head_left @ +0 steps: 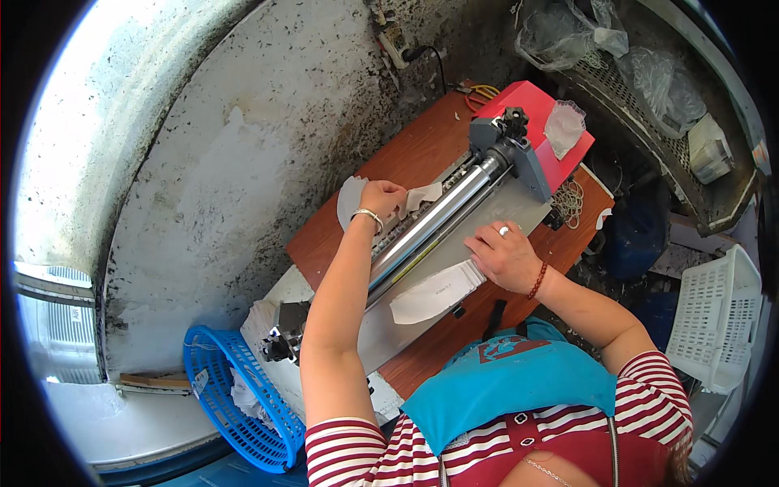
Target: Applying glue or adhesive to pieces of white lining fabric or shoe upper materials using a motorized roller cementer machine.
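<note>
A machine with a long shiny metal roller (442, 215) runs diagonally across the wooden table. On the roller's far side, my left hand (381, 199) is closed on a thin white cut piece (423, 196). More white pieces (350, 203) lie behind that hand. My right hand (509, 258) is on the near side, over the metal plate (365, 337). Its fingers are bent together at the right end of a fanned stack of long white pieces (436, 294). Whether they pinch one is hidden.
A red machine housing (526, 101) carries a clear plastic dish (565, 128). At the lower left stands a blue basket (213, 345) with white scraps; a white basket (718, 316) is at right. The stained wall (219, 178) rises behind the table (426, 138). Plastic bags (661, 85) lie upper right.
</note>
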Demonstrator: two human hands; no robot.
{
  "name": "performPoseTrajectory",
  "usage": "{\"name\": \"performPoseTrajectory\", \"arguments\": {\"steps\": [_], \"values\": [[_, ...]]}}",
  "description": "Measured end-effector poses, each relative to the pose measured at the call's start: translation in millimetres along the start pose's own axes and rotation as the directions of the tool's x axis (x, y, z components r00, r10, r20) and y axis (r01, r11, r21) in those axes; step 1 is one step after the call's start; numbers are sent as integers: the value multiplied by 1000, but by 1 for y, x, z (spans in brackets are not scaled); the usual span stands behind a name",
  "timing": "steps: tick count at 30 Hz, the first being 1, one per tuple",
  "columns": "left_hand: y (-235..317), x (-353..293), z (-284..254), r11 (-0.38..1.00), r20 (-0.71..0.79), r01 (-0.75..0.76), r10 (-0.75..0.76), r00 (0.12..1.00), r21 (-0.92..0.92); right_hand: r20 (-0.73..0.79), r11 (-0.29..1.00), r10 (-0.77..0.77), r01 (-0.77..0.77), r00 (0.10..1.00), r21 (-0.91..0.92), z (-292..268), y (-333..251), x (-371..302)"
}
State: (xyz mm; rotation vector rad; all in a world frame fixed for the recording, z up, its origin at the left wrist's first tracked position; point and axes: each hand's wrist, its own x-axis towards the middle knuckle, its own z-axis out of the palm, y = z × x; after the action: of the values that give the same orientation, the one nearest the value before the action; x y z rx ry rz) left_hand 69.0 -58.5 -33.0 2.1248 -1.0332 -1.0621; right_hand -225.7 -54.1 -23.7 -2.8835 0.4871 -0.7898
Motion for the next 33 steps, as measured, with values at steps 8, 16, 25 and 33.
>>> {"name": "performPoseTrajectory", "arguments": {"steps": [8, 16, 25, 33], "values": [[18, -23, -16, 954, -27, -210, 210, 977, -215, 60, 990, 47, -55, 997, 128, -1, 11, 3], [55, -79, -19, 858, 79, -484, 502, 861, -172, -290, 961, 144, -63, 946, 271, -39, 6, 72], [60, -106, -18, 818, 34, -559, 568, 822, -135, -71, 658, 361, -200, 930, 726, -22, 16, 64], [61, -117, -14, 781, 54, -609, 620, 783, -141, -67, 695, 293, -165, 954, 700, -25, 12, 65]]}}
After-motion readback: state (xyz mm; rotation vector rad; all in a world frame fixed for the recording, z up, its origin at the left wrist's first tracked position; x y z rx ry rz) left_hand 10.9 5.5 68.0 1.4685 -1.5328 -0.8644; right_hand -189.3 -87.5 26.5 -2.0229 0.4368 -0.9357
